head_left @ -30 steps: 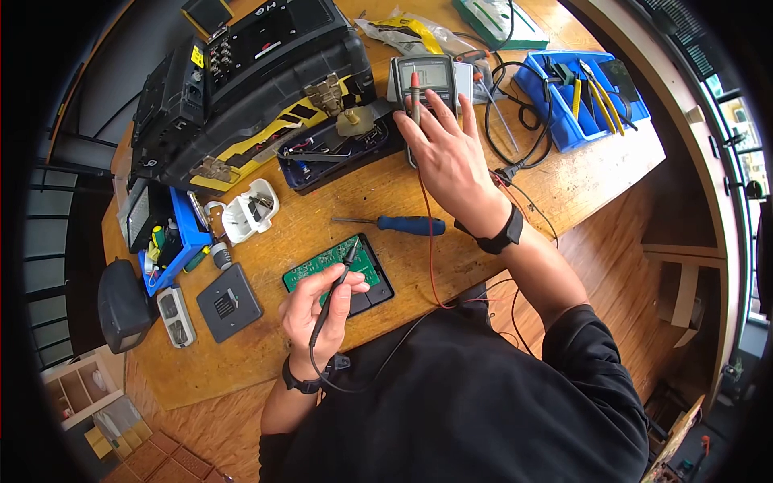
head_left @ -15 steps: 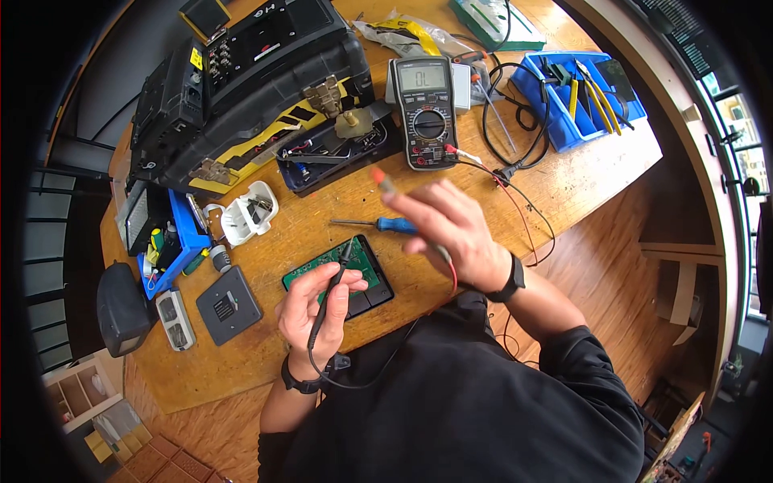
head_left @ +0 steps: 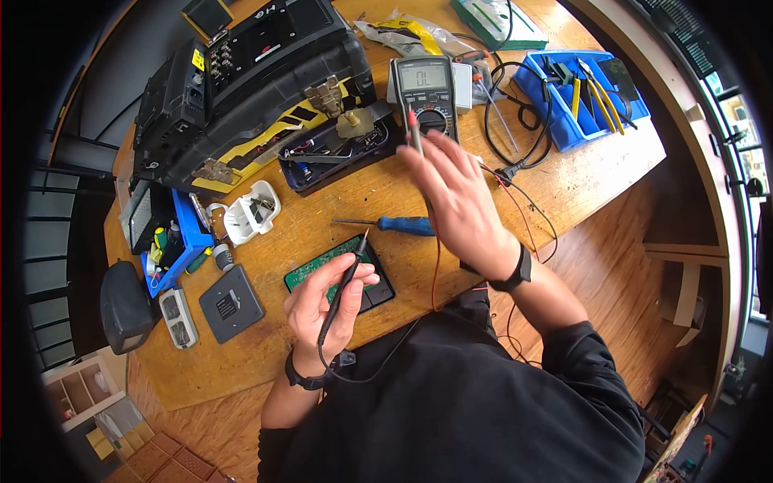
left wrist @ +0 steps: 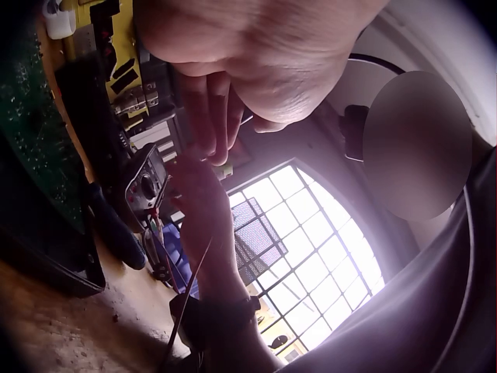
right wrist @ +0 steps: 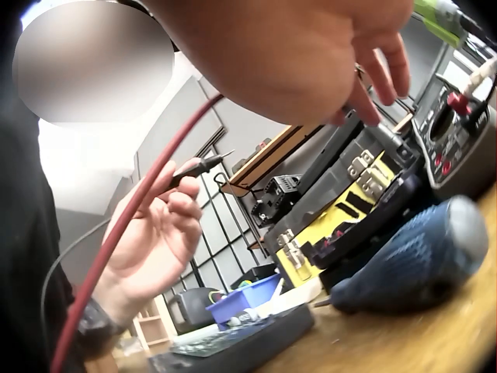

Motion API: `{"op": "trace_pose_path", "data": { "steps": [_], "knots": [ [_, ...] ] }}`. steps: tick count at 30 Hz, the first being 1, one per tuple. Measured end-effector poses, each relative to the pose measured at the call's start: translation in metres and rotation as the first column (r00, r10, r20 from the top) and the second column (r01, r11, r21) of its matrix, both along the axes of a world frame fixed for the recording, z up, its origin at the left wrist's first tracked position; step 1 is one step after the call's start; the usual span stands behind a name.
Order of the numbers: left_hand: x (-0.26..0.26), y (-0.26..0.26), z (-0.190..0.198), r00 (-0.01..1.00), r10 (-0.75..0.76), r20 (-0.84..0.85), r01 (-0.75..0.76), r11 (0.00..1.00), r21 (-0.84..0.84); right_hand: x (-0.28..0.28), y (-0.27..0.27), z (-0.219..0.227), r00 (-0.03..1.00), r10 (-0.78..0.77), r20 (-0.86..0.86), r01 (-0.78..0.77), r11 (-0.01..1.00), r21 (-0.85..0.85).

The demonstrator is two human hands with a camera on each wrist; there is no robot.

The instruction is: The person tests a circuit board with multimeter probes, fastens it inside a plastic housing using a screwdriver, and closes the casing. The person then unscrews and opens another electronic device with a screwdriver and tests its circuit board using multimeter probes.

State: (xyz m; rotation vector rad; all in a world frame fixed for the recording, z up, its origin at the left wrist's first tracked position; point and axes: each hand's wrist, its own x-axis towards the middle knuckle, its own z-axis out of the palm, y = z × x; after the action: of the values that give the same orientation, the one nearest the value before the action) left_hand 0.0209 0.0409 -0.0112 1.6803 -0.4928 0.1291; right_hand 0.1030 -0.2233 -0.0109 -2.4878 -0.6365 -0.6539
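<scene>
My left hand (head_left: 322,304) holds a black test probe (head_left: 360,246), pinched between thumb and fingers. Its bare metal tip points up over the green circuit board (head_left: 320,264), which lies in a black housing (head_left: 380,283). My right hand (head_left: 469,201) carries the red test probe (head_left: 413,122) between its fingers, the other fingers stretched out. That hand overlaps the lower part of a multimeter (head_left: 424,78), whose display reads OL. A red lead (right wrist: 128,210) hangs from the right hand in the right wrist view. Beyond the board lies a blue-handled screwdriver (head_left: 405,226).
A large black and yellow case (head_left: 266,133) stands at the back left, with a tray of parts (head_left: 302,181) before it. Blue bins (head_left: 570,133) of tools sit at right and left. A white casing (head_left: 251,213) and a dark cover plate (head_left: 231,304) lie left of the board.
My right hand drew back from the multimeter toward me with the red probe, then moved out toward the meter again. The black probe's tip has risen and shifted slightly right.
</scene>
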Motion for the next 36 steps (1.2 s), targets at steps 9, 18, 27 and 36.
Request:
{"op": "trace_pose_path", "data": {
  "steps": [9, 18, 27, 36],
  "knots": [
    [-0.003, -0.002, 0.0, 0.997, 0.057, -0.055, -0.06, 0.997, -0.046, 0.052, -0.001, -0.015, 0.981, -0.14, 0.131, 0.175, 0.935, -0.31],
    [-0.003, -0.005, -0.004, 0.996, 0.049, -0.07, -0.052, 0.998, -0.042, 0.049, 0.015, -0.008, 0.96, -0.223, 0.17, 0.277, 0.84, -0.466],
    [-0.008, 0.001, -0.007, 0.998, -0.002, -0.067, 0.002, 1.0, 0.013, 0.049, 0.018, -0.011, 0.96, -0.225, 0.17, 0.278, 0.852, -0.444],
    [-0.007, -0.001, -0.007, 0.998, -0.013, -0.068, 0.014, 1.0, 0.02, 0.049, 0.019, -0.011, 0.961, -0.216, 0.173, 0.27, 0.874, -0.404]
  ]
}}
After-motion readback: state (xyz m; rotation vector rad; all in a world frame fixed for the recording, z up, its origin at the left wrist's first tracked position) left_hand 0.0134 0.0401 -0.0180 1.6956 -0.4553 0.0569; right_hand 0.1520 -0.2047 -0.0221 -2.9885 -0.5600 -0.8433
